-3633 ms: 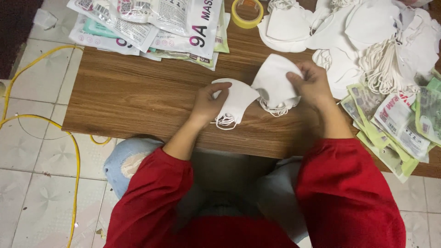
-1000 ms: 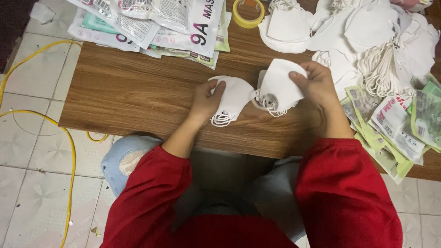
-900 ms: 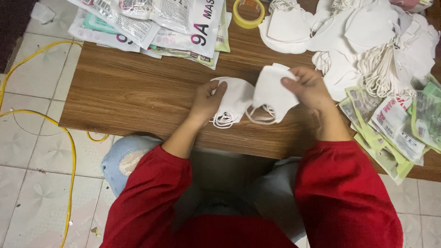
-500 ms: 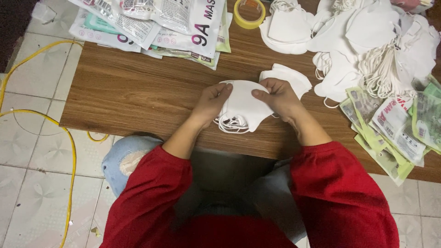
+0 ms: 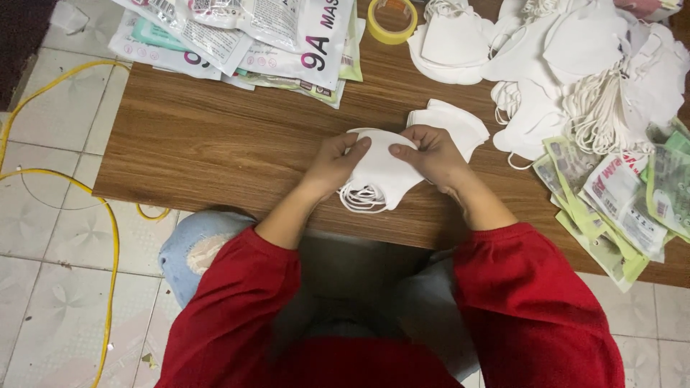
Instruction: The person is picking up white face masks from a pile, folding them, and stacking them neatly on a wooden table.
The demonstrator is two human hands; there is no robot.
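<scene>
Head view: our left hand [image 5: 336,159] and right hand [image 5: 430,152] both pinch one stack of folded white masks [image 5: 381,172], held just above the wooden desk [image 5: 215,144]. Another folded mask [image 5: 451,123] lies just behind; a yellow tape roll [image 5: 392,19] sits farther back.

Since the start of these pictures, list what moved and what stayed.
The right hand brought its white mask onto the left hand's mask; both now grip one stack of masks. A folded mask now lies beside it. The tape roll, packets and mask pile stayed.
</scene>
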